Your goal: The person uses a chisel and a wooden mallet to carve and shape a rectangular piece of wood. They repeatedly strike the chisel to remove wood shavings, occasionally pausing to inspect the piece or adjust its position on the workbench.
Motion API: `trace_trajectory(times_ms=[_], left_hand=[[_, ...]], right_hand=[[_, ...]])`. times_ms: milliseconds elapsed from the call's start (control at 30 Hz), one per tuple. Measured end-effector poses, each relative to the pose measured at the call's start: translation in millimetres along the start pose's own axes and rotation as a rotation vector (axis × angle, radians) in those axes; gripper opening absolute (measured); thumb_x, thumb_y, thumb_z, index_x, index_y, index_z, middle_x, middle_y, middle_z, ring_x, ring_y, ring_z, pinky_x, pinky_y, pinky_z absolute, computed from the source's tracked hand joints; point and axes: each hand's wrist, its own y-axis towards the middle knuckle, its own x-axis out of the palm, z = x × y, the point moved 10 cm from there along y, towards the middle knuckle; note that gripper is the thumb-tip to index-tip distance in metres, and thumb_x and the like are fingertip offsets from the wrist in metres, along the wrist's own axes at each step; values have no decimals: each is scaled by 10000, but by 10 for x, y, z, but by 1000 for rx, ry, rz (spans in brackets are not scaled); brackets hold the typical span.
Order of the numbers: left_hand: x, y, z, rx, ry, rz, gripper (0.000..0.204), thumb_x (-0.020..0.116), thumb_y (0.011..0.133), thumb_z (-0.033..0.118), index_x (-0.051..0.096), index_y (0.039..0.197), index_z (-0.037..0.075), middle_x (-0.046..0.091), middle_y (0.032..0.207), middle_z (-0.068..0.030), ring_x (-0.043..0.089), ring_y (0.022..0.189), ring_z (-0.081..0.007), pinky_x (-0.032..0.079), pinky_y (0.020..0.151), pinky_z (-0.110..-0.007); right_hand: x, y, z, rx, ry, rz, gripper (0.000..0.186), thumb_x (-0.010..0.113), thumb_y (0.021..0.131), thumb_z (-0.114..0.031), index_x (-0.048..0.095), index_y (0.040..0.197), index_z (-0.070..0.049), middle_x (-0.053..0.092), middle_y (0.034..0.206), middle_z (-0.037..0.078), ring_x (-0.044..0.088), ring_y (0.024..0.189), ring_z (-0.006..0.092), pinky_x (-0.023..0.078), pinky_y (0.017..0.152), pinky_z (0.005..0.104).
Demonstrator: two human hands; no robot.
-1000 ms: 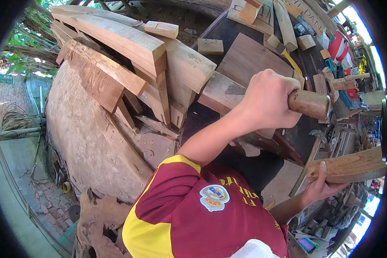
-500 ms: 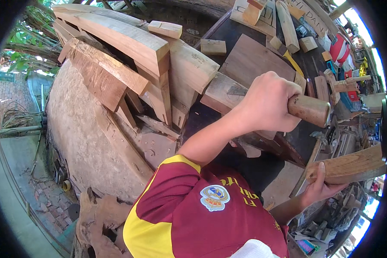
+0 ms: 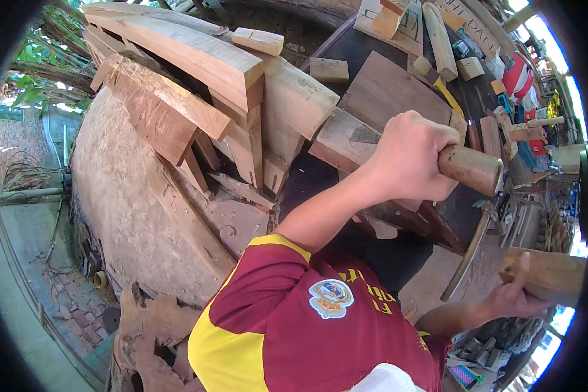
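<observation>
My left hand (image 3: 415, 157) is closed in a fist around a thick, smooth wooden cylinder (image 3: 470, 170), whose blunt end sticks out to the right. Whether it is a tool's handle, I cannot tell; the fist hides the rest. Lower right, my right hand (image 3: 513, 297) grips a wooden piece (image 3: 545, 276), with a finger along its side. The picture's dark rim cuts off that piece's far end. Behind the left wrist lies a pale wooden block (image 3: 343, 140) with a dark grey triangular patch on it.
Long cut beams (image 3: 176, 49) and a short block (image 3: 258, 40) are piled at upper left on a pale slab (image 3: 124, 202). A flat brown board (image 3: 392, 91) lies on the dark bench, beside a yellow-handled tool (image 3: 447, 97). Gnarled wood (image 3: 153, 333) stands lower left.
My right hand and its wooden piece have moved right and slightly down, and the piece has turned. My left hand keeps its grip on the cylinder, nearly still.
</observation>
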Motion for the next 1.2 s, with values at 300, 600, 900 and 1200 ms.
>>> trace_trajectory(times_ms=[300, 600, 900, 1200], left_hand=[[-58, 71, 8, 22, -68, 78, 204, 668, 561, 100, 482, 585, 19, 423, 546, -170, 386, 531, -388, 391, 476, -349], [65, 32, -60, -13, 66, 58, 194, 676, 524, 126, 518, 599, 43, 502, 580, -179, 535, 588, -411, 443, 521, -405], [64, 55, -65, -11, 139, 16, 186, 679, 523, 131, 555, 629, 42, 488, 572, -182, 518, 572, -404, 443, 513, -382], [278, 15, -87, 21, 221, -59, 202, 675, 520, 138, 533, 622, 36, 474, 562, -177, 509, 567, -405, 438, 512, -392]], right_hand=[[194, -91, -281, -173, -51, 70, 661, 831, 698, -131, 499, 1240, 51, 581, 1144, 225, 595, 1077, 346, 506, 909, 463], [-146, 179, 286, 83, -5, -78, 810, 830, 668, -131, 429, 1351, 43, 527, 1320, 216, 531, 1190, 311, 396, 1047, 469], [689, -604, 139, -94, -321, -477, 811, 795, 707, -112, 385, 1401, -22, 473, 1370, 222, 506, 1220, 324, 375, 1074, 476], [662, -1023, 47, 69, -161, -388, 802, 767, 751, -61, 329, 1417, 21, 478, 1338, 213, 541, 1165, 309, 479, 988, 411]])
